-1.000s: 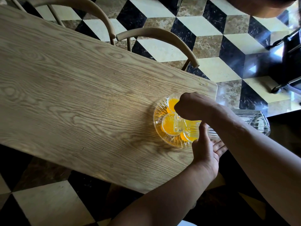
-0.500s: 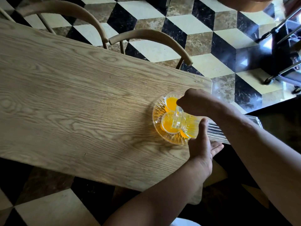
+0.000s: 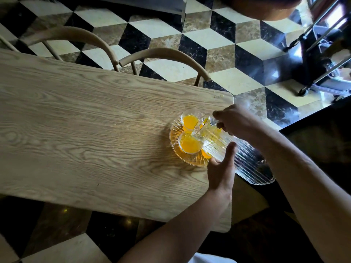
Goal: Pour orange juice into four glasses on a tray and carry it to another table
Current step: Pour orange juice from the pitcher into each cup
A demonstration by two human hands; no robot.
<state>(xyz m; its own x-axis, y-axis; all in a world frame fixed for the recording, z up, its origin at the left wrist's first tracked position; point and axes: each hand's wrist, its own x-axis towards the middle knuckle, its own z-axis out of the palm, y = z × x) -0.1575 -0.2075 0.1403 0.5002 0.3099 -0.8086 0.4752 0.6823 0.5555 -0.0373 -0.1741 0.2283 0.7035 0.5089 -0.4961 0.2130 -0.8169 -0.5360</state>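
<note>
Nearest the camera, the left hand (image 3: 221, 168) braces the ribbed glass jug (image 3: 241, 158) from the side — thumb up against the wall, the other fingers hidden beneath it, so how far they curl I cannot tell. The jug lies steeply tipped, its base hanging off the near corner of the wooden table (image 3: 95, 139), its mouth down over the glass tray (image 3: 175, 149). It looks all but drained; only a pale wash of juice shows at the neck. Just past it, the right hand (image 3: 235, 122) is clenched around the handle.

To pour this well, I'd judge: keep the spout low over the target glass, tilt slowly for the last drops, and let the left hand carry the weight so the lip doesn't knock a rim.

Counting now — one jug, one tray. Two glasses stand plainly full: the near one (image 3: 190, 144) and the far one (image 3: 189, 121); a sliver of orange (image 3: 206, 154) beside the jug suggests a third, and the fourth is hidden under the jug. Beyond the table, two curved chair backs (image 3: 165, 56).
</note>
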